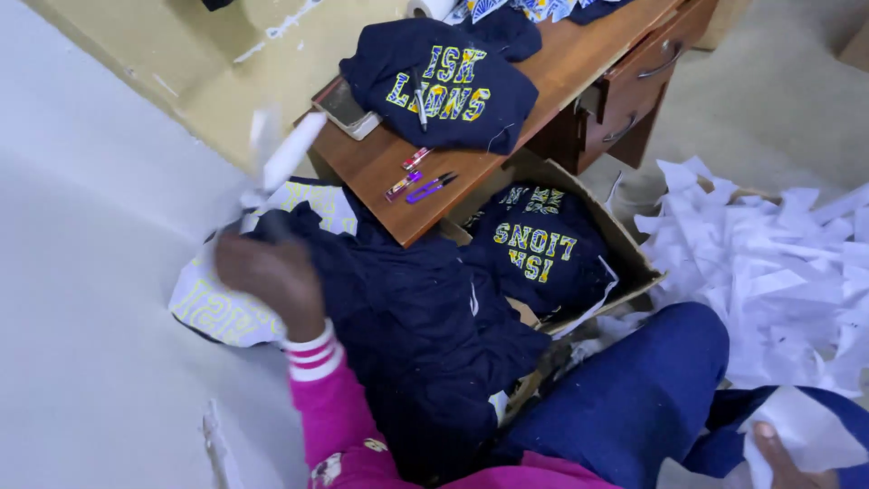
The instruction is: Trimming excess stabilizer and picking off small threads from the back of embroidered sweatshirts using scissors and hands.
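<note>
Navy shirt (pixel 407 335) lies draped over your lap, soft and limp, so it will sag wherever you lift it; take it by a hem or shoulder. Your left hand (pixel 272 272) is clenched on a white backing strip (pixel 288 154), light and flimsy. Your right hand (pixel 783 457) rests against white paper (pixel 810 435); I cannot tell its grip. The desk edge (pixel 407 237) and cardboard box (pixel 625 240) crowd the front; the bare wall side lies open.

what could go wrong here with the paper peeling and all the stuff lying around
1. The left hand is pulling white backing paper off the dark garment on the lap; a fast pull might tear the paper or lift the print.
2. Pens lie near the wooden desk edge above the cardboard box of shirts; they could roll in.
3. The paper scrap pile on the floor could cause a slip.
</note>
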